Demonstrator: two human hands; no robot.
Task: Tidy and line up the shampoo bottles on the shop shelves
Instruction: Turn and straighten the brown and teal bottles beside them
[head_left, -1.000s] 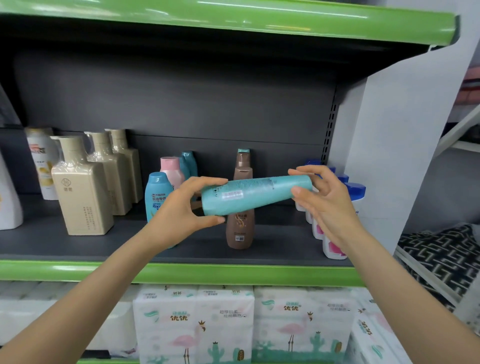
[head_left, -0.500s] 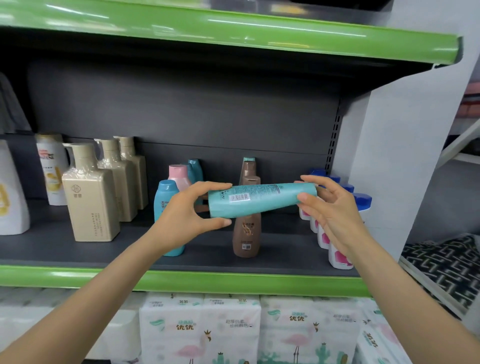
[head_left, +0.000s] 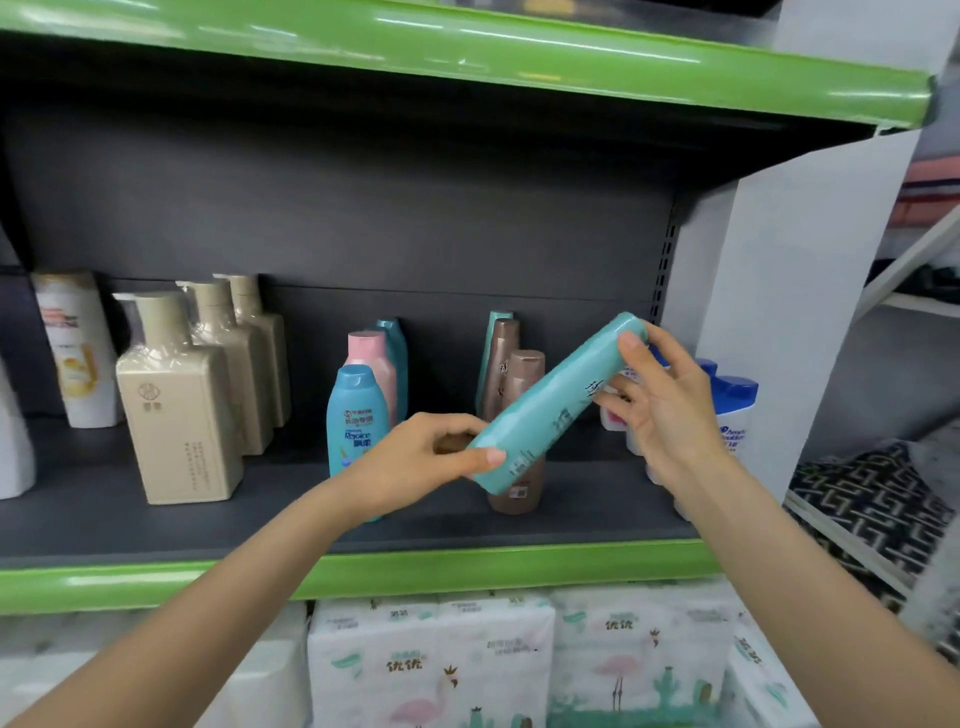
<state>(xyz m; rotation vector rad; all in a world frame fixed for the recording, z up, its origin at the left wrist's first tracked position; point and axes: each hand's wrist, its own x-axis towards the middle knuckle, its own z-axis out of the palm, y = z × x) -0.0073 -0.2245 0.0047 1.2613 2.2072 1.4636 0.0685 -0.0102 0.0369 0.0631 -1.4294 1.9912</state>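
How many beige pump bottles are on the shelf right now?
3, in one row running front to back at the shelf's left: front, middle, back. More may be hidden behind them.

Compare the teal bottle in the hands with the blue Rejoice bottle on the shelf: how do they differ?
The teal bottle is tilted in the air, held at its lower end by the left hand and at its upper end by the right hand; the blue Rejoice bottle stands upright on the shelf, untouched. The teal bottle is long and slim; the blue one looks shorter and broader. Both are plastic bottles.
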